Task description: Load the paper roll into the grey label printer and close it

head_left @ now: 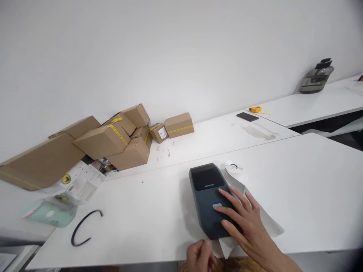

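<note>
A dark blue label printer (202, 198) with a black glossy top panel lies on the white table in front of me. My right hand (245, 219) rests over its right side with fingers spread. One fingertip touches the light blue button (217, 206). My left hand (200, 257) is curled at the printer's near edge, thumb against the fingers. Whatever it may hold is hidden. A white paper strip (227, 245) pokes out below the printer between my hands. To the printer's right, a roll of white labels (231, 167) and its greyish backing strip (268, 217) lie on the table.
Cardboard boxes (127, 153) are piled at the back left against the wall. A black curved band (74, 232) and a mint-green pouch (52, 213) lie at left. Behind are a phone (247, 116), a yellow tape measure (255, 109) and a large grey bottle (316, 80).
</note>
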`<state>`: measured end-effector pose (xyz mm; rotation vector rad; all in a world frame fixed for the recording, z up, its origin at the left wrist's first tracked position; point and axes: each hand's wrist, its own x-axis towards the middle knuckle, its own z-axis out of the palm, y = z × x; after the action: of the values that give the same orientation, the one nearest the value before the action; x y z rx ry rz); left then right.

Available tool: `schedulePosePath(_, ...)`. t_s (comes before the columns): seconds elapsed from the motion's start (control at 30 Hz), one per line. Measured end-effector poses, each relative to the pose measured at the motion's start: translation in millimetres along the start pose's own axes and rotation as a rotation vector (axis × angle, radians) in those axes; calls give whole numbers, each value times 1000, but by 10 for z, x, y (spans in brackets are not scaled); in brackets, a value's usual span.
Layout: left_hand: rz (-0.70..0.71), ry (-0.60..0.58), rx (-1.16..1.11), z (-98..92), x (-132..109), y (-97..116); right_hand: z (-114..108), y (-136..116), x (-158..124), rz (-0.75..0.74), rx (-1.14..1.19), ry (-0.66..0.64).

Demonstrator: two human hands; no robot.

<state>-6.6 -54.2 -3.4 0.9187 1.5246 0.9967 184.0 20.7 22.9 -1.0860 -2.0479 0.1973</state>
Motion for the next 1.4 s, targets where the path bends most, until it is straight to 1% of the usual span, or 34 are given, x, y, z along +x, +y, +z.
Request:
schedulePosePath(0.07,82,151,-32,-97,-7,81,-42,7,-48,82,132,31)
schedulePosePath(0.13,188,310,-73,-146,-15,160,-80,39,-102,211,267,117)
schedulePosePath(0.17,223,371,-97,-148,-15,201,-96,63,-125,283,323,152)
schedulePosePath(0.2,243,411,-122,-139,-10,246,-110,90,-140,356,370,172)
schedulePosePath(0.23,251,426,-144,-123,4,294,-125,117,-144,417,410,175)
schedulePosePath(0.3,255,394,-165,-88,77,399,-162,158,-99,483,480,151)
schedulePosePath(0.33,257,361,-154,-75,141,455,-187,168,-44,482,509,130)
schedulePosePath(0.37,263,332,-129,-67,225,512,-215,172,33,455,531,112)
schedulePosePath(0.43,296,276,-59,-58,440,624,-277,162,250,341,552,60)
schedulePosePath(0.47,340,270,-44,-53,562,678,-304,153,381,275,550,35)
schedulePosePath(0.53,426,205,-31,-29,803,773,-346,138,662,160,534,3)
schedulePosePath(0.6,442,196,33,11,1003,846,-364,135,942,93,504,17)
schedulePosePath(0.67,429,219,131,58,1139,889,-366,143,1207,76,472,75)
schedulePosePath(0.73,408,241,226,97,1216,899,-363,157,1460,92,447,125)
schedulePosePath(0.8,391,255,281,123,1250,885,-357,175,1710,128,437,139)
schedulePosePath(0.93,360,268,318,146,1248,840,-310,255,2164,266,456,87)
schedulePosePath(1.03,346,268,359,157,1226,830,-247,355,2391,315,488,58)
schedulePosePath(1.13,360,260,407,168,1211,833,-227,430,2467,308,514,40)
schedulePosePath(1.2,381,253,414,171,1203,834,-256,436,2421,299,521,35)
schedulePosePath(1.23,391,251,414,172,1199,834,-279,423,2368,295,518,57)
schedulePosePath(1.27,400,250,417,171,1195,834,-303,401,2294,281,503,114)
schedulePosePath(1.33,410,247,444,167,1188,836,-334,342,2092,179,441,324)
schedulePosePath(1.37,410,247,459,165,1187,837,-336,312,1972,82,401,433)
schedulePosePath(1.4,415,246,472,163,1186,837,-327,287,1846,-39,363,511)
